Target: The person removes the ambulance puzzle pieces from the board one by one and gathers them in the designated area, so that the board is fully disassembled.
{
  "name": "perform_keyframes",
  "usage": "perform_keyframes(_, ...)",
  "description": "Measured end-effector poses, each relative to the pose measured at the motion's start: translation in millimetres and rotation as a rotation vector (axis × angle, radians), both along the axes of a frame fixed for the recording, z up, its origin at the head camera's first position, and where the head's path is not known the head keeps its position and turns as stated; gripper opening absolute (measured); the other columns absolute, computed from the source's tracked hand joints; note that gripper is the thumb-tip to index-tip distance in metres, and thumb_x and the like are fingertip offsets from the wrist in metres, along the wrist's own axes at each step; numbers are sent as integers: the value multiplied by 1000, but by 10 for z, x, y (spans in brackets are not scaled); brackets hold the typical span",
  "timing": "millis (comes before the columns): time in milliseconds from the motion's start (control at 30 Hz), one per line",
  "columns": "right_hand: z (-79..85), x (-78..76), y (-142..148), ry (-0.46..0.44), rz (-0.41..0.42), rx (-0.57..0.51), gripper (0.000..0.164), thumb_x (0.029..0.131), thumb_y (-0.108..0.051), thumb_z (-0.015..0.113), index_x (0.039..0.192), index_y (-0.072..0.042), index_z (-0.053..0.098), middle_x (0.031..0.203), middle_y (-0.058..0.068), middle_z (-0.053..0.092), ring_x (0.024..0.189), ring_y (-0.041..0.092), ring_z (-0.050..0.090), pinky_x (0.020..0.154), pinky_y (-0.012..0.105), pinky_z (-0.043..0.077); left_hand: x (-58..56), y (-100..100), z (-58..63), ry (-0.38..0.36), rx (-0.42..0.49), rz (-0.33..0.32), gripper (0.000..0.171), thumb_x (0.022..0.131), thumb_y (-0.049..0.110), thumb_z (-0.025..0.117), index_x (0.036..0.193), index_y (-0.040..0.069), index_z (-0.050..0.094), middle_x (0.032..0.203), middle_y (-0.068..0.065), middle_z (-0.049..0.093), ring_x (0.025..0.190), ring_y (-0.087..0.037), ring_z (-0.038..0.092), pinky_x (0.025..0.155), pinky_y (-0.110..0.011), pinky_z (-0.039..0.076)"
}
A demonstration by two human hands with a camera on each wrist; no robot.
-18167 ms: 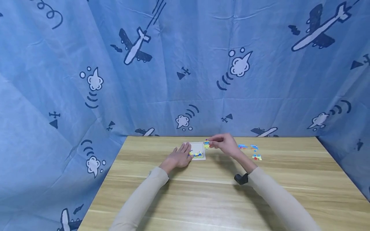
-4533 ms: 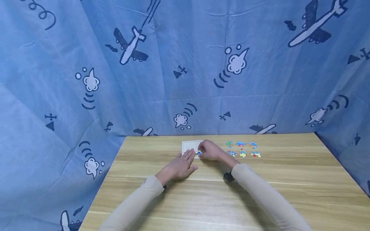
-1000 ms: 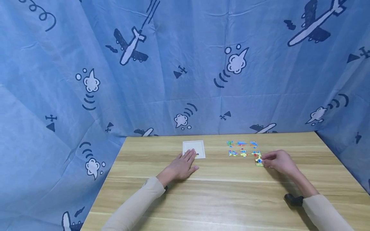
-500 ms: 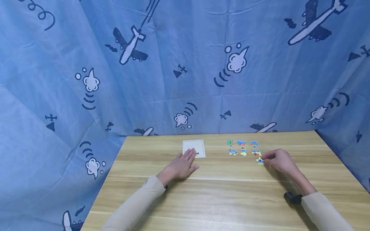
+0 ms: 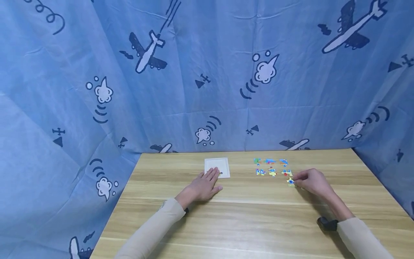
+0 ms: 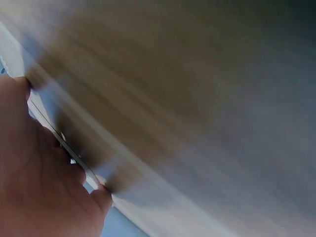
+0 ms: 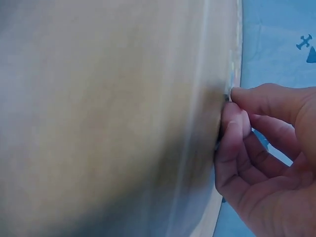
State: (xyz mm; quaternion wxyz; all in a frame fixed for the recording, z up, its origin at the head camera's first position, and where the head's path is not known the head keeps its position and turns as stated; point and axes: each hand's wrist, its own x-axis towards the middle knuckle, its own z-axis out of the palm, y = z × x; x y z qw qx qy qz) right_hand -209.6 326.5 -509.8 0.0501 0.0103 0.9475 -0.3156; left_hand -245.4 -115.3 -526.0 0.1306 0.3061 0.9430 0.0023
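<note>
My left hand (image 5: pixel 202 185) lies with straight fingers over the lower part of a white square puzzle tray (image 5: pixel 223 163). A small dark and yellow spot (image 5: pixel 221 173) peeks out beside its fingertips. At the right, my right hand (image 5: pixel 313 181) pinches the edge of a yellow jigsaw piece (image 5: pixel 290 182) with a blue round mark, low at the table. Just above that piece is a yellow and red jigsaw piece (image 5: pixel 286 172). In the right wrist view, thumb and forefinger of the right hand (image 7: pixel 266 148) meet, and the piece is mostly hidden.
Several other jigsaw pieces lie in two rows between the hands, among them a green one (image 5: pixel 257 160), a blue one (image 5: pixel 270 161) and a yellow one (image 5: pixel 272 172). The wooden table (image 5: pixel 239 223) ends at a blue curtain (image 5: pixel 181 90) with aeroplanes.
Since 4.5 seconds ago my right hand has carried the blue-marked piece from the tray to the right, below the rows. Over the last second that piece shifted slightly; the left hand stayed put.
</note>
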Motion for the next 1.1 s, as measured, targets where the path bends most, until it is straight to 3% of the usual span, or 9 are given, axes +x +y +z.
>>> perform_keyframes(167,75,-57,-33,3,6,-36,28,92,-14,75,112,6,77,104,20,79,86,18,66,68,28,52,-1,16,13,-15,30,6,74,113,51,30,170,7,13,180,-9,9,167,-26,10,136,-51,17)
perform_keyframes(333,235,-168,-192,79,43,-41,27,95,-16,72,111,5,78,98,18,80,82,16,68,67,29,52,3,22,14,-7,51,4,74,113,52,30,170,7,13,179,-9,9,167,-25,11,136,-51,19)
perform_keyframes(500,391,-307,-502,107,83,-82,25,99,-17,71,113,3,78,100,19,80,80,21,72,64,30,52,14,8,6,-14,85,6,76,112,54,32,170,8,11,180,-8,7,167,-24,9,135,-51,19)
perform_keyframes(633,463,-427,-824,141,142,-115,21,99,-15,71,110,1,79,99,18,81,80,16,71,65,26,53,22,-40,11,-14,108,3,76,112,52,35,170,7,12,179,-10,8,167,-26,10,135,-52,19)
perform_keyframes(900,460,-561,-1447,136,302,-171,16,97,-11,71,103,1,80,91,16,79,76,10,66,69,24,52,64,-206,33,-21,115,0,75,113,49,36,169,5,13,179,-11,9,167,-28,11,135,-53,21)
perform_keyframes(1100,401,-637,-1805,130,363,-184,14,95,-11,73,101,-1,81,90,6,79,77,8,64,70,24,53,100,-297,55,-5,92,-13,74,113,50,35,169,6,16,179,-11,12,167,-28,14,134,-53,24)
